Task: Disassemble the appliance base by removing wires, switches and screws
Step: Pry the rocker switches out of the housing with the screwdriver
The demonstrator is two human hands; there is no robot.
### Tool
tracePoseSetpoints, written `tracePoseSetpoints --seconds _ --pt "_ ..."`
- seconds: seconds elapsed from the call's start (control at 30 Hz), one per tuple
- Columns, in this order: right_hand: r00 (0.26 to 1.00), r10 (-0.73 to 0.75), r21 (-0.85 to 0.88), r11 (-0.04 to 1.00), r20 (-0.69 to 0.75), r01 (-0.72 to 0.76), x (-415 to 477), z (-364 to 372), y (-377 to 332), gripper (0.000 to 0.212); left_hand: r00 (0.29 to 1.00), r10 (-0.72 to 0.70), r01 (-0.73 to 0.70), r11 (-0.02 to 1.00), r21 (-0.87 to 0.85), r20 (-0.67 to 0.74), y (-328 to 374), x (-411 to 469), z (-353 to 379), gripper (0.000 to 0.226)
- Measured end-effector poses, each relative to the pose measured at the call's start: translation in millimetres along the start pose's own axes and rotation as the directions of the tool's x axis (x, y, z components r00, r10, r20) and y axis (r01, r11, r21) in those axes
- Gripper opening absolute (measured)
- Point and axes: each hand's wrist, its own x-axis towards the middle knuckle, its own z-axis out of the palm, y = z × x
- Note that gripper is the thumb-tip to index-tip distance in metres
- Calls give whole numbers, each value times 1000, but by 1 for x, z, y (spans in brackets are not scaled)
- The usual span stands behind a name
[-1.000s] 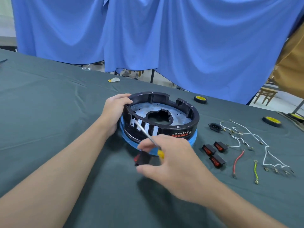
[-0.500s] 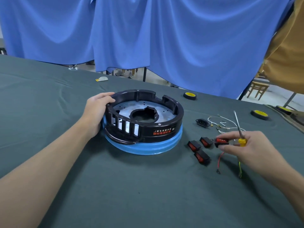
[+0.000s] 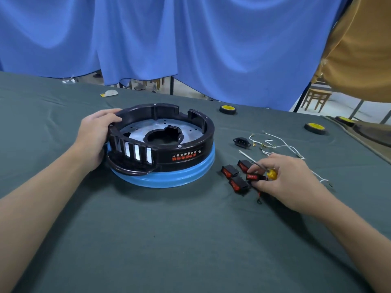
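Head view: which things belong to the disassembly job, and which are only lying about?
Job: appliance base, held by left hand; screwdriver and one switch in right hand; three switches, power socket, white wires.
Lying about: yellow wheels, white scrap.

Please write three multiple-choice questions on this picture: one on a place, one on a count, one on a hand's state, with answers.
1. Where are the red switches, from the appliance base? A) left B) inside it C) right
2. How many red switches show? A) two B) four C) six
3. What does the left hand do? A) grips the base's rim B) lies flat C) hangs free
Answers: 1 C, they sit by the right hand; 2 B, three lie on the cloth, one is pinched; 3 A, fingers curl over the rim.
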Motion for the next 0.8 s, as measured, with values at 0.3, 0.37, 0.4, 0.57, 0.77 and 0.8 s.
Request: tracePoseSetpoints --seconds 0.3,0.37,0.4,0.57,0.77,0.8 --pt "986 115 -35 993 119 -112 -5 -26 13 34 1000 5 -5 1000 -13 7 0 2 0 26" --pt "984 110 -34 994 137 -106 -5 -24 11 33 1000 6 -6 1000 -13 6 0 2 0 26" --pt "980 99 -45 995 173 -92 -4 -22 9 31 1000 7 -7 1000 -12 4 0 2 0 26" --pt "974 62 -105 994 217 -40 3 -10 0 28 1000 6 -6 1000 -11 -8 -1 3 1 26" --pt "987 79 -142 988 141 -58 -4 -11 7 34 1000 5 -5 1000 -2 -11 -2 4 0 27" --pt "986 73 -131 990 148 -53 -5 -12 8 30 1000 6 -6 1000 -3 -10 -2 4 0 27"
